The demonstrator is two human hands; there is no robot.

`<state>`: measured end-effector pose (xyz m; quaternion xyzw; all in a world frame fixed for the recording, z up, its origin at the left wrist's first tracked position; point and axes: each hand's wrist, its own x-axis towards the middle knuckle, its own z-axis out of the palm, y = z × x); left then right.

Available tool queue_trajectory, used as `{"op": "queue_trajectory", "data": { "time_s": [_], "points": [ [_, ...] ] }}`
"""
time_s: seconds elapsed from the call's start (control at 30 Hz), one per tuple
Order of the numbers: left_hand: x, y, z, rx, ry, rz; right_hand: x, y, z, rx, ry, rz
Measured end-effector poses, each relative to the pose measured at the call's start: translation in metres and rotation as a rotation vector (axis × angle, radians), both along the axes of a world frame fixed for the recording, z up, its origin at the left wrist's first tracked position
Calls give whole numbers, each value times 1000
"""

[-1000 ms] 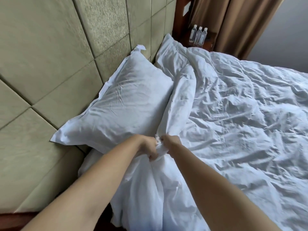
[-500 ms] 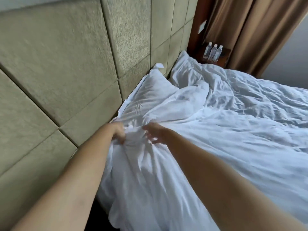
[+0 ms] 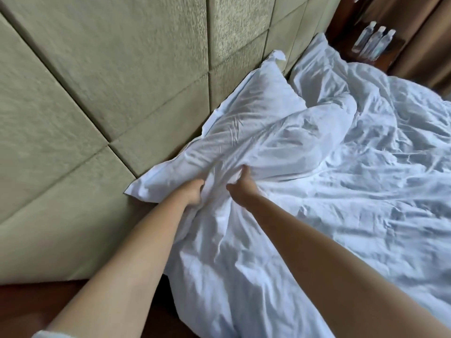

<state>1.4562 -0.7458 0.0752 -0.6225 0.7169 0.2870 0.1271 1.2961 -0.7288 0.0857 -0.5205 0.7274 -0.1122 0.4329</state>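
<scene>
Olive padded headboard panels (image 3: 122, 81) are running along to the left of our left hand (image 3: 195, 195). We are clutching the white duvet (image 3: 268, 240) with both hands: the left is bunching its top edge in curled fingers, and our right hand (image 3: 240, 189), just beside it, is gripping a fold. The duvet is lying under both hands, overlapping the pillow (image 3: 256, 106) just ahead of them. Water bottles (image 3: 373, 42) are standing far beyond the right hand.

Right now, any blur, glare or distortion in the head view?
Head view: soft even daylight, no glare; wide-angle stretch toward the bottom edge; bottles at top right blurred; left hand and right hand, both gripping the duvet, fairly sharp.
</scene>
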Motion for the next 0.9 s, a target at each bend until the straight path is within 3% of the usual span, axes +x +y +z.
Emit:
{"op": "queue_trajectory", "data": {
  "time_s": [0.13, 0.3, 0.37, 0.43, 0.5, 0.6, 0.67, 0.77, 0.9],
  "points": [
    [-6, 0, 35, -1, 37, 116, -9, 0, 9, -53, 37, 81],
    [-15, -11, 68, 126, 290, 264, -15, -11, 34, 149, 38, 279],
    [-19, -10, 76, 94, 279, 278, -17, -12, 44, 46, 97, 291],
    [-17, -9, 83, -107, 187, 305, -11, -14, 53, -223, 184, 129],
    [-7, -12, 94, -426, -23, 378, 10, -19, 69, -430, 122, -58],
    [15, -26, 97, -612, -90, 534, 44, -45, 85, -572, 54, 79],
    [23, -28, 86, -556, 24, 562, 50, -59, 76, -426, 30, 223],
    [21, -9, 54, -403, 145, 492, 31, -50, 40, -213, 146, 374],
    [13, 17, 18, -235, 20, 389, 7, -27, 9, -140, 158, 418]
  ]
}}
